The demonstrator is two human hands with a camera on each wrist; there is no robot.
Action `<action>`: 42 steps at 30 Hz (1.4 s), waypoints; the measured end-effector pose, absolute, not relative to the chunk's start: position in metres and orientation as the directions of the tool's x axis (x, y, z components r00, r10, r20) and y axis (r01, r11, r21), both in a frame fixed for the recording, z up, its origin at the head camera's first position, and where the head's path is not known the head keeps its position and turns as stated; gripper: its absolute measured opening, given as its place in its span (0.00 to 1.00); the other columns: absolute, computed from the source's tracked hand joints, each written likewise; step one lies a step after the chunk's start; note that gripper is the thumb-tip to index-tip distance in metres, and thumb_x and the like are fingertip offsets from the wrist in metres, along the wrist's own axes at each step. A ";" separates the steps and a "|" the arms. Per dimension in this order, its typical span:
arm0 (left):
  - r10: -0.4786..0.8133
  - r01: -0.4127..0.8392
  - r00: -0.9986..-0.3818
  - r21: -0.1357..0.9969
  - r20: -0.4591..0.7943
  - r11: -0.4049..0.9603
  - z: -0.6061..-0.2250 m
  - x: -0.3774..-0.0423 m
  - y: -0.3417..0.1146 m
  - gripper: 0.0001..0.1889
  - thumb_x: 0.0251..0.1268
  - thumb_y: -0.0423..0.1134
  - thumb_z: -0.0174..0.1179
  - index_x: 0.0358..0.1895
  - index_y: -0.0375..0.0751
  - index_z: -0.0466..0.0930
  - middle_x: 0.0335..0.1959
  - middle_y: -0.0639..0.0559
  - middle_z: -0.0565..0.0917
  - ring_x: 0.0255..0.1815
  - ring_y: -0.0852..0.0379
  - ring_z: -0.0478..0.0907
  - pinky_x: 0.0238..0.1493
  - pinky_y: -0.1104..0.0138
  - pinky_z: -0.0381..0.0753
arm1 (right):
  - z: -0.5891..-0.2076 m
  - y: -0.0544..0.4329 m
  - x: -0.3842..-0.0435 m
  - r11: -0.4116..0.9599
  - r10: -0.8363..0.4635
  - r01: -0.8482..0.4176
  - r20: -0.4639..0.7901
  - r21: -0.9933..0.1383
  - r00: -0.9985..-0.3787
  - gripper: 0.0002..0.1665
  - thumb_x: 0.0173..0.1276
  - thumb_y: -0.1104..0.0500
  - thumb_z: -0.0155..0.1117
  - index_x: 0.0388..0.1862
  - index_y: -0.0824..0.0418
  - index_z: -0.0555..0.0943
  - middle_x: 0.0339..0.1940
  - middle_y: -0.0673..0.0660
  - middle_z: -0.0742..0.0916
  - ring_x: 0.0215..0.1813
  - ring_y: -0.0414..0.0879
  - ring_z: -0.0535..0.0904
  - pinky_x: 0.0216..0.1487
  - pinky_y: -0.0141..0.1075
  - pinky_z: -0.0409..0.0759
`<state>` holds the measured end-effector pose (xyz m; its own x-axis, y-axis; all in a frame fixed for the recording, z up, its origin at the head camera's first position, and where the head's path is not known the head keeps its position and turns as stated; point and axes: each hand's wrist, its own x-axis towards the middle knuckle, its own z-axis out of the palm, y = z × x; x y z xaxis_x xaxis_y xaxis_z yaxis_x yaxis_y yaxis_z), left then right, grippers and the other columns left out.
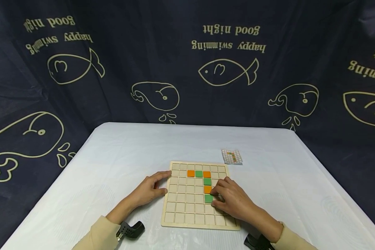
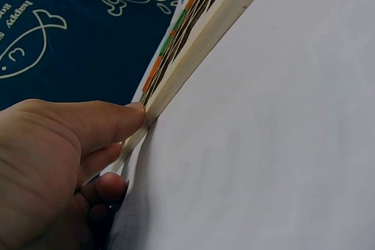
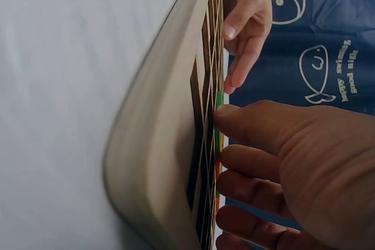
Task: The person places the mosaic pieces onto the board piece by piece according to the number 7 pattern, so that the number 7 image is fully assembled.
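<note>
A wooden grid board (image 1: pixel 185 218) lies on the white table. Orange and green square tiles form a row near its far side, then a column toward the person. My left hand (image 1: pixel 148 189) touches the board's left edge, thumb and forefinger apart; in the left wrist view its thumb (image 2: pixel 111 122) meets the rim. Over the board's right half is my right hand (image 1: pixel 234 199), fingertips at the nearest green tile (image 1: pixel 208 198), which lies in its cell, and beside an orange tile (image 1: pixel 207 189). In the right wrist view the right thumb (image 3: pixel 252 122) touches the green tile; its fingers are spread, slightly bent.
A small pattern card (image 1: pixel 232 157) with a similar coloured grid lies beyond the board's far right corner. Dark cloth (image 1: pixel 187 104) with fish and whale drawings hangs behind the table. Black wrist devices (image 1: pixel 132 230) sit at both cuffs.
</note>
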<state>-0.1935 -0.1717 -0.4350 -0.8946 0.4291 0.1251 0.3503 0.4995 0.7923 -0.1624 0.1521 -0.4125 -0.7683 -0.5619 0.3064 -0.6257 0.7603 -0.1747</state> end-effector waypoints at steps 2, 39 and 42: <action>0.428 0.350 -0.895 0.792 0.125 0.500 -0.435 -0.194 -0.172 0.31 0.58 0.35 0.64 0.67 0.42 0.68 0.69 0.50 0.68 0.69 0.48 0.63 0.67 0.35 0.37 | -0.412 0.152 -0.162 0.763 -0.558 -0.622 0.305 -0.177 -0.772 0.14 0.51 0.47 0.74 0.35 0.49 0.84 0.34 0.42 0.80 0.38 0.36 0.65 0.41 0.33 0.68; 0.425 0.348 -0.898 0.778 0.115 0.524 -0.435 -0.193 -0.172 0.30 0.59 0.38 0.63 0.67 0.45 0.67 0.69 0.50 0.68 0.32 0.67 0.67 0.65 0.39 0.47 | -0.405 0.188 -0.157 0.833 -0.430 -0.507 0.316 -0.222 -0.845 0.15 0.49 0.50 0.75 0.36 0.50 0.85 0.36 0.40 0.80 0.39 0.34 0.66 0.40 0.33 0.71; 0.422 0.345 -0.899 0.780 0.115 0.522 -0.435 -0.193 -0.172 0.31 0.59 0.37 0.63 0.67 0.45 0.67 0.69 0.50 0.69 0.26 0.65 0.65 0.66 0.36 0.42 | -0.405 0.196 -0.155 0.837 -0.423 -0.501 0.319 -0.222 -0.848 0.15 0.49 0.51 0.75 0.37 0.50 0.85 0.37 0.40 0.80 0.39 0.34 0.67 0.41 0.34 0.72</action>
<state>-0.1928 -0.1723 -0.4345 -0.8993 0.4220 0.1150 0.3449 0.5223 0.7799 -0.1546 0.1963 -0.4051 -0.8483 -0.4230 0.3185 -0.5006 0.8368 -0.2219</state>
